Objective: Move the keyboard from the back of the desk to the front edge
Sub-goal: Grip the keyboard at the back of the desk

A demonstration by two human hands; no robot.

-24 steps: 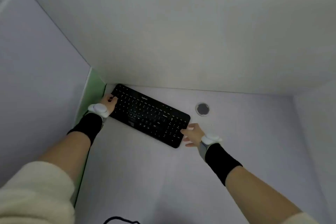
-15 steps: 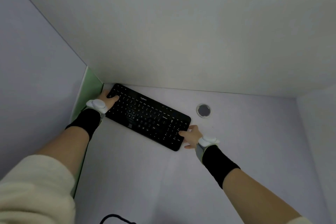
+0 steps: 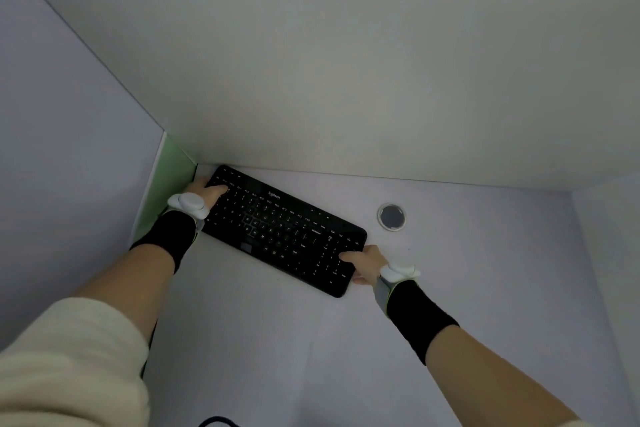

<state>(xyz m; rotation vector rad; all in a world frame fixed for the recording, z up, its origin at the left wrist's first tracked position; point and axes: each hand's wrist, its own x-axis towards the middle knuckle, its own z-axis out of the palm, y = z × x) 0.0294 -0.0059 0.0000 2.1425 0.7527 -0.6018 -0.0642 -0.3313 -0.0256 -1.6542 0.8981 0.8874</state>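
A black keyboard point(image 3: 284, 227) lies at an angle in the back left corner of the white desk point(image 3: 284, 340), its left end close to the rear wall. My left hand point(image 3: 206, 191) grips the keyboard's left end, thumb on the top keys and fingers curled round the edge. My right hand point(image 3: 365, 262) grips the right end, thumb on the keys and fingers under the side edge. Both wrists wear black bands with white trackers.
A round cable grommet point(image 3: 391, 216) sits in the desk right of the keyboard. A green panel point(image 3: 162, 191) and white partitions wall the desk at left, back and right. A black cable point(image 3: 216, 422) shows at the bottom edge.
Both hands have closed in on the keyboard's ends: the right thumb moved onto the keys and the left hand wrapped further round the left edge. The keyboard has barely shifted.
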